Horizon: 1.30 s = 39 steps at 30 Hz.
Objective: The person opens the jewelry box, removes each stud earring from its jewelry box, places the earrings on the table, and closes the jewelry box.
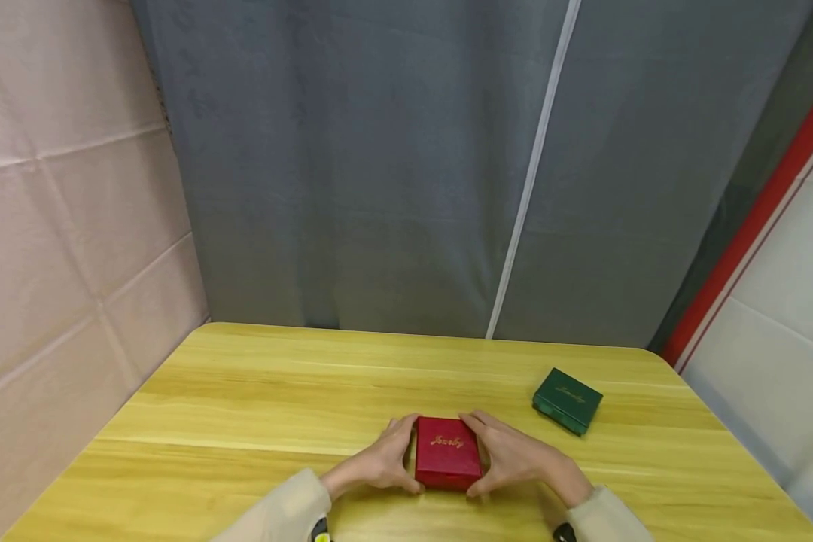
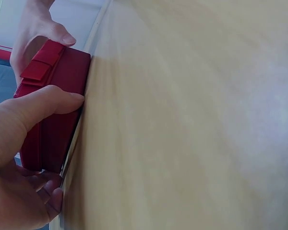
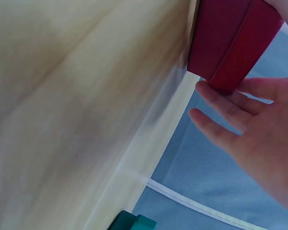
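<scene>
A red jewelry box (image 1: 447, 452) with gold script on its lid sits closed on the table in front of me. My left hand (image 1: 388, 461) grips its left side, the thumb at the near corner and the fingers toward the far corner. On the opposite side my right hand (image 1: 517, 454) holds it in the same way. The left wrist view shows a tab (image 2: 37, 69) on the front of the red box and the left thumb (image 2: 53, 99) against it. In the right wrist view, right-hand fingers (image 3: 225, 108) touch the box's far end.
A green box (image 1: 567, 399) with similar gold script lies closed and angled toward the table's back right. The wooden table (image 1: 278, 399) ends at a grey curtain (image 1: 379, 165). Pale cloth walls (image 1: 61, 211) stand at both sides.
</scene>
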{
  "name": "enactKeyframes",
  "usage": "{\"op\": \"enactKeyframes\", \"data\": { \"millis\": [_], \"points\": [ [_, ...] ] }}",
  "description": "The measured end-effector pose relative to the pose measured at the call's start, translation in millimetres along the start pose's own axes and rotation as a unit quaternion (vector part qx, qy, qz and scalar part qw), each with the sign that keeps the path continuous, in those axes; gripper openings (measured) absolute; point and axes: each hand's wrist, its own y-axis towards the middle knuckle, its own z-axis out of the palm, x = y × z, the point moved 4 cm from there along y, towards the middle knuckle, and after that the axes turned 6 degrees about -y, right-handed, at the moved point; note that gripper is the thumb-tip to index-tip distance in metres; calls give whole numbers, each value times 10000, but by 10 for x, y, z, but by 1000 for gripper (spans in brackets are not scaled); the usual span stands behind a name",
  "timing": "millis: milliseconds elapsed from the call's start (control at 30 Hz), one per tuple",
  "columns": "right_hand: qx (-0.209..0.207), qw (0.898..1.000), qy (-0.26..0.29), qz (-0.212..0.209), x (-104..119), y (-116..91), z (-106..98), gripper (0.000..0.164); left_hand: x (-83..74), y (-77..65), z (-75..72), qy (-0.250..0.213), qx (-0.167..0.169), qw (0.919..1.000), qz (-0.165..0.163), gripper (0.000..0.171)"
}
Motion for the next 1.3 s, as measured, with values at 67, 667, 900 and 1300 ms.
{"op": "enactKeyframes", "data": {
  "millis": [67,667,900,1300],
  "points": [
    [-4,10000,44,22,-12,2,8,96,0,1,-4,12,-10,10000,3,100],
    [-345,9987,317,-185,-47,-8,-12,85,-9,-5,-5,-18,-14,10000,-16,100],
    [-287,9978,582,-88,-75,3,-10,85,2,1,-3,-77,11,10000,-20,100],
    [-153,9952,957,-114,-123,9,-29,82,-3,-2,-12,-169,12,9998,38,99]
  ]
}}
